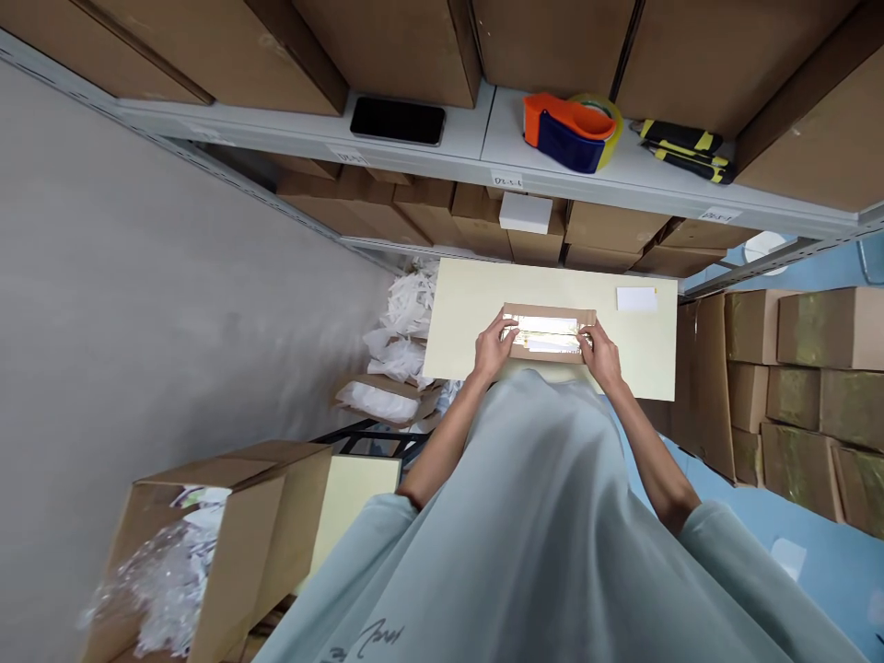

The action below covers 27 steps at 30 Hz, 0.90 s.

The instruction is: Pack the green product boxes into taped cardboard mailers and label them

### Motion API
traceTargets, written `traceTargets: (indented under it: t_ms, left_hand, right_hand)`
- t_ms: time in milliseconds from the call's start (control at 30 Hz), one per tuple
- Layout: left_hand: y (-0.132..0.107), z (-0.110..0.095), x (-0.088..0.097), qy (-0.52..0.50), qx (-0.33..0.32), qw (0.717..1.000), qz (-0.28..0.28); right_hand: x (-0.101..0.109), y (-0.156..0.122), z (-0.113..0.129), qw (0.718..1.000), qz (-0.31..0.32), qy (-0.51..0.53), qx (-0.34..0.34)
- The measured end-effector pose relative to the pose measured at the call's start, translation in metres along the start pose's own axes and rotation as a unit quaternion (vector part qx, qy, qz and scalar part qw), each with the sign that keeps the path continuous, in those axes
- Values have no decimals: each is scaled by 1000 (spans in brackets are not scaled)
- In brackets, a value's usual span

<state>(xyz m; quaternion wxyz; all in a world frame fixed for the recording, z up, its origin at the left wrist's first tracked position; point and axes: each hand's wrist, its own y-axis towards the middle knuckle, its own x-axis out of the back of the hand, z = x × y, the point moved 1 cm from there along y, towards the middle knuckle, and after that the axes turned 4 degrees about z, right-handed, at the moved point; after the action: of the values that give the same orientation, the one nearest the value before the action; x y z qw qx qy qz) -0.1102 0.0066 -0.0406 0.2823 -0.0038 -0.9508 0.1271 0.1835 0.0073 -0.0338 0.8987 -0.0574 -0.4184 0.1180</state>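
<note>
A small brown cardboard box (549, 357) lies on the cream tabletop (462, 322) right in front of my body. Glare from clear, shiny tape (549, 326) covers much of its upper face, and a thin dark seam runs along the middle. My left hand (493, 346) grips the box's left end, thumb and fingers bent over its top. At the opposite end my right hand (602, 355) holds it in the same way. A white card or stack of labels (636, 298) rests to the right of the box.
On the grey shelf (462, 157) beyond the table lie a black phone (398, 122), an orange-and-blue tape dispenser (573, 132) and black-and-yellow cutters (683, 147). Cartons (829, 405) are stacked at right. An open carton (255, 516) with plastic wrap stands at lower left, beside a grey wall (172, 304).
</note>
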Motion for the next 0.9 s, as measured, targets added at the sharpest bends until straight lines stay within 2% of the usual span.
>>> traceTargets:
  t_ms: [200,333,433,533,600,633,733,833,900]
  left_hand:
    - [1,-6,-8,32,-1,999,19]
    - [5,-7,-2,75,-8,996,50]
    - [7,-8,7,125,-42,990,46]
    - [23,-19,17,176,-96,979,47]
    - [43,-42,26,183,-136,973,40]
    - [56,-61,32,179,-158,971,24]
    - [97,-136,55,149,-234,958,-64]
    - [135,-213,81,116,-297,935,-153]
    - [151,-251,95,105,-320,924,-182]
  right_hand:
    - [5,8,-7,999,15,-43,-20]
    - [1,8,-9,997,3,-75,-20]
    - [-2,7,-6,994,-26,-107,20]
    - [5,22,9,978,-75,-146,126]
    - [26,48,32,961,-114,-159,198]
    - [43,64,49,951,-134,-161,227]
    - [107,124,111,926,-182,-159,289]
    - [164,188,172,919,-180,-183,300]
    - [183,224,199,931,-135,-223,255]
